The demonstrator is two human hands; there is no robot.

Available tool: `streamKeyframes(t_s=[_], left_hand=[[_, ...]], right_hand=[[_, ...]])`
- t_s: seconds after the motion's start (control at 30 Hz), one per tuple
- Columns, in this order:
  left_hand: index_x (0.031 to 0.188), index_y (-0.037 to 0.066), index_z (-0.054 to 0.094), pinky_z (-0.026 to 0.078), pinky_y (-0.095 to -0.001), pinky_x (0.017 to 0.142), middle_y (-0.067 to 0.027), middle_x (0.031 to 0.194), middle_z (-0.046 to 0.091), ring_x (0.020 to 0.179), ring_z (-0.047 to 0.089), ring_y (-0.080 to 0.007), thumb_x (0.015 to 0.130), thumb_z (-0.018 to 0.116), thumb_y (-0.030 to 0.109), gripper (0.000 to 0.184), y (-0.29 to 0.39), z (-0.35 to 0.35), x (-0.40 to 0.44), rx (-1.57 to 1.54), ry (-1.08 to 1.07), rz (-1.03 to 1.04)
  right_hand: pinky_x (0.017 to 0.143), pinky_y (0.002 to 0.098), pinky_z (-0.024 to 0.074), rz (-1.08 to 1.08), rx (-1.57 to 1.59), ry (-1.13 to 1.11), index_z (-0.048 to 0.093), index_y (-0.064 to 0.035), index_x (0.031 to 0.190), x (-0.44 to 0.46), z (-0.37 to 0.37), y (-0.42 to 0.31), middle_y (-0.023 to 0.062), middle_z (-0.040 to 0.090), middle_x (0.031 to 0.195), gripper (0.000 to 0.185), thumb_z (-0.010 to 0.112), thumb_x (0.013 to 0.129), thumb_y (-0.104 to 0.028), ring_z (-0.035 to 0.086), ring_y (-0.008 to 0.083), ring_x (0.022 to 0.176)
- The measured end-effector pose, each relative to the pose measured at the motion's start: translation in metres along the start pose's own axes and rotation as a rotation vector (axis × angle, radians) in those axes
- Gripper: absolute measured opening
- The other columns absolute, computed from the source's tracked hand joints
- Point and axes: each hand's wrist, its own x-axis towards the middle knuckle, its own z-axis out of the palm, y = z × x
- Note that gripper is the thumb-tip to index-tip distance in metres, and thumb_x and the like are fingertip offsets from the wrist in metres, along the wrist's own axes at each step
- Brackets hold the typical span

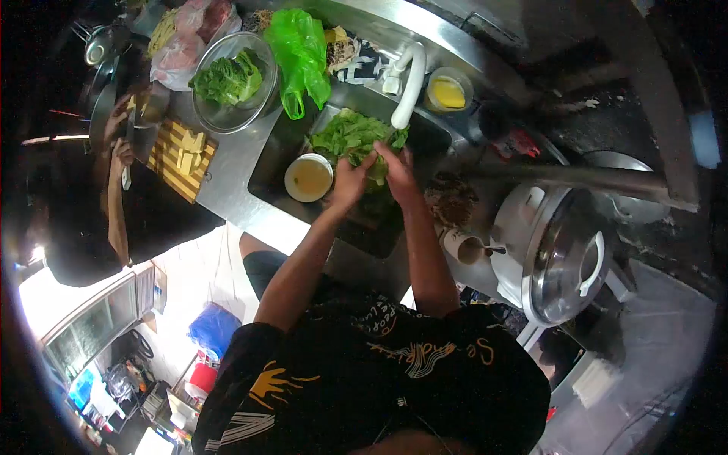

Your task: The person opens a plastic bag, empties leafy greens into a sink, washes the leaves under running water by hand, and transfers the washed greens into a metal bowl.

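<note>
Over the steel sink (265, 178), my left hand (352, 180) and my right hand (399, 173) are close together, fingers curled around leafy green lettuce (350, 135). More of the leaves spread just beyond my fingers, beneath the white faucet (414, 72). Whether water is running, I cannot tell. Beside my left hand, a white-rimmed bowl (309, 179) holds cloudy brownish liquid. My fingertips are partly hidden by the leaves.
Left of the sink are a clear bowl (199, 114) with lettuce, a green plastic bag (294, 57) and a striped cutting board (166, 154) with yellow pieces. Another person's hand (121, 152) holds a knife there. A mug (459, 246) and large lidded pot (565, 262) stand right.
</note>
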Motion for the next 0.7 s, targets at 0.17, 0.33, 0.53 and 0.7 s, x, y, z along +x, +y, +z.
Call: streamKeyframes(t_s=[0.17,0.33,0.53,0.7], left_hand=[[0.13,-0.01,0.053,0.05,-0.0337,0.084,-0.0176,0.105,0.068,0.093,0.062,-0.0214,0.096,0.065,0.032,0.056,-0.034,0.001,0.016,0.008,0.163,0.074],[0.134,-0.007,0.052,0.051,-0.0331,0.083,-0.0167,0.103,0.065,0.094,0.061,-0.0218,0.096,0.064,0.033,0.056,-0.039,-0.005,0.016,-0.021,0.259,0.016],[0.126,0.003,0.053,0.054,-0.0381,0.078,-0.0117,0.114,0.061,0.102,0.061,-0.0235,0.098,0.062,0.028,0.038,-0.067,-0.019,0.022,-0.466,0.338,0.055],[0.122,0.005,0.054,0.055,-0.0407,0.078,-0.0082,0.112,0.062,0.098,0.063,-0.0232,0.097,0.063,0.031,0.038,-0.042,-0.038,0.006,-0.839,0.484,0.058]], right_hand=[[0.082,0.0346,0.0521,0.16,-0.094,0.137,0.063,-0.0071,0.113,0.018,-0.004,0.014,0.0052,0.062,0.105,0.021,0.061,0.095,-0.018,0.06,0.0157,0.097],[0.071,0.0358,0.0554,0.14,-0.533,0.059,0.062,-0.0044,0.109,0.026,-0.021,0.04,0.0054,0.061,0.097,0.02,0.061,0.095,-0.018,0.06,0.0166,0.093],[0.076,0.0377,0.0579,0.212,0.063,0.158,0.055,-0.0017,0.117,0.009,-0.004,0.003,0.0099,0.062,0.107,0.024,0.059,0.096,-0.013,0.063,0.0227,0.099],[0.088,0.0419,0.0564,0.045,-0.042,-0.208,0.053,-0.0007,0.12,0.006,-0.014,0.025,0.011,0.059,0.117,0.032,0.061,0.097,-0.022,0.061,0.0281,0.108]])
